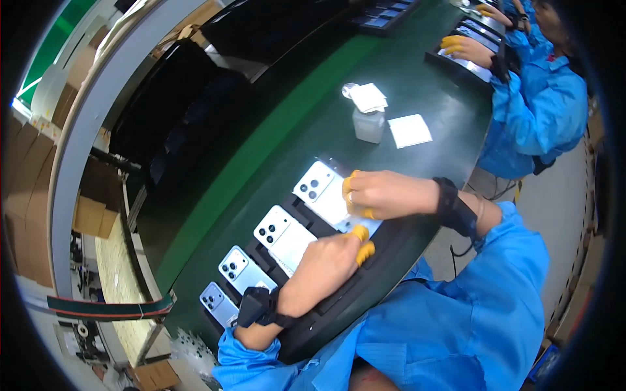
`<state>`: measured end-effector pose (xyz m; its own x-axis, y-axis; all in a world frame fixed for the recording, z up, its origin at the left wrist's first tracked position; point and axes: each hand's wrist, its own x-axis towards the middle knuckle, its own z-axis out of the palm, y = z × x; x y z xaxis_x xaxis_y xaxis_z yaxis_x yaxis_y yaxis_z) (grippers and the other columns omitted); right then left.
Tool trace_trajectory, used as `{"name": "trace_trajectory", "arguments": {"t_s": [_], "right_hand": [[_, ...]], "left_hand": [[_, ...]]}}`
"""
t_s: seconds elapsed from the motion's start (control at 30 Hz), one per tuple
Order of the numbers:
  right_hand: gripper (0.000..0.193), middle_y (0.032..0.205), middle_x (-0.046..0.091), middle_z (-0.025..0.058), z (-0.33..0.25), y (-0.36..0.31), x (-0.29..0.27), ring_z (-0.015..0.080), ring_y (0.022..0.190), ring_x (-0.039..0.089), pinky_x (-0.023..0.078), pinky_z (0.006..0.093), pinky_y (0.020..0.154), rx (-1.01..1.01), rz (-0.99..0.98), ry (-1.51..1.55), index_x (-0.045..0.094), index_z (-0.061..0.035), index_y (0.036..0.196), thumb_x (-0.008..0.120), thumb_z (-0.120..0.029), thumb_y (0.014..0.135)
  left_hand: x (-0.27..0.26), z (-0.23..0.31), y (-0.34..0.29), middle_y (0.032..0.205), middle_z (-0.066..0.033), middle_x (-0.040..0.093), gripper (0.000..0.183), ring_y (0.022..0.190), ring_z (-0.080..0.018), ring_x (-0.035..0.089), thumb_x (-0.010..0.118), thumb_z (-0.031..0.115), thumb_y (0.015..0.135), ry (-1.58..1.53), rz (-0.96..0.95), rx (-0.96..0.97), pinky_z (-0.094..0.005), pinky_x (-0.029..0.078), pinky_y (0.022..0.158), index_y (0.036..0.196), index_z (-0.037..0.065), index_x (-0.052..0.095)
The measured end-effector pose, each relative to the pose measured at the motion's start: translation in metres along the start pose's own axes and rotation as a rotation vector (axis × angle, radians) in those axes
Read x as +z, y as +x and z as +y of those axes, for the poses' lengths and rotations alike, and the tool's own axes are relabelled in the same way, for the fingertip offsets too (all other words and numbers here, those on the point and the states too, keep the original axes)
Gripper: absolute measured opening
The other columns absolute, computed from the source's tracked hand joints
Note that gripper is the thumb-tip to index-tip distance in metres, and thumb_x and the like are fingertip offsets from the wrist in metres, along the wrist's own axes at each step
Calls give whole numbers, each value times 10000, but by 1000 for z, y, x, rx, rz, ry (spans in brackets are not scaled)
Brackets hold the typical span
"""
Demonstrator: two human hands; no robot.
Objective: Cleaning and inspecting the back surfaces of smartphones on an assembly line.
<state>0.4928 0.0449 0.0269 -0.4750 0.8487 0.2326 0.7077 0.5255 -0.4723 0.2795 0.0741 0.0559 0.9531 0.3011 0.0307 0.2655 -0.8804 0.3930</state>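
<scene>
Several white phones lie back-up in a black slotted tray [391,251] on the green conveyor belt. My right hand [388,193], with yellow finger cots, grips the far phone [321,190] at its lower end. My left hand [326,266] also wears yellow finger cots and rests on the second phone [283,236], its fingertips touching the far phone's lower edge. Two more phones [241,268] [217,303] lie further left in the tray. Both wrists carry black straps.
A small clear bottle [369,124] stands beside white wipes [409,130] [368,96] on the belt [306,117]. At upper right another person in a blue coat [541,111] handles phones in a second black tray [456,65]. Cardboard boxes stand at far left.
</scene>
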Motion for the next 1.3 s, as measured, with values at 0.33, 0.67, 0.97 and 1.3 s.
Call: {"name": "trace_trajectory", "arguments": {"t_s": [0.33,0.67,0.97,1.3], "right_hand": [[165,939,650,90,-19,41,-77,220,846,638,502,284,737,-134,875,72,649,-35,937,698,-13,781],[459,1091,600,109,-60,37,-57,289,1018,562,438,365,901,-388,337,-11,625,-45,1075,772,-268,701],[276,1062,617,160,55,5,-69,306,964,571,448,368,889,382,532,-458,643,13,1017,673,-94,764],[260,997,617,160,73,4,-50,325,967,551,440,380,901,386,573,-419,664,1,999,582,26,753]], "left_hand": [[-18,21,-21,999,-153,641,330,790,-257,636,701,193,774,137,244,242,-351,499,729,1048,31,615],[-71,4,-107,897,-103,663,313,793,-276,634,681,-51,657,510,653,-49,-359,506,711,956,38,665],[-54,-78,-370,982,-232,575,420,927,-393,554,606,22,799,1178,910,-1365,-445,450,838,1209,-57,558],[25,-92,-514,1077,-197,601,362,997,-313,579,544,55,890,599,334,-2036,-367,460,873,1242,-34,548]]}}
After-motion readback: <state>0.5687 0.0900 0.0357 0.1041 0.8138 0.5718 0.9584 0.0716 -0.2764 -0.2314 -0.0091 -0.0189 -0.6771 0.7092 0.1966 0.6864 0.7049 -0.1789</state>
